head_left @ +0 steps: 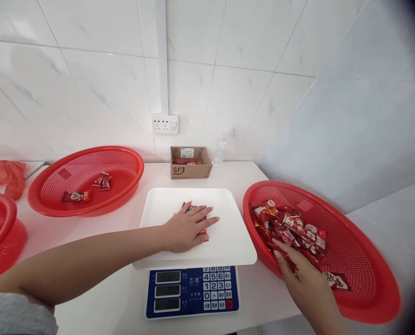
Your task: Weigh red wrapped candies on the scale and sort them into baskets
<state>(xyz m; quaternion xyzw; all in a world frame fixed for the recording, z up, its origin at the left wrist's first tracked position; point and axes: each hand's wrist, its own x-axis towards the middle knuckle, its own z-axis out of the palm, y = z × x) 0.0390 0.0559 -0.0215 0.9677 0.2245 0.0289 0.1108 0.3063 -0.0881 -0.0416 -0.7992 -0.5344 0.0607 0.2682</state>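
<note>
My left hand (186, 229) lies palm down with its fingers spread over a red packet (203, 213) on the white pan (231, 249) of a digital scale. The palm hides part of that packet. On the right, my right hand (303, 281) reaches over the near rim of a red plastic basket (363, 253). Its thumb and index finger are stretched out and apart, close to a pile of red and brown wrapped snack packets (291, 223). A bit of red shows between them; its other fingers are hidden. The scale's blue keypad panel (193, 293) faces me.
Back left, another red basket (85, 153) contains several small packets. Part of a third red basket (0, 223) and a red plastic bag (10, 179) are at the left edge. Against the tiled wall stand a cardboard box (191, 171) with red packets and a clear bottle (220, 150).
</note>
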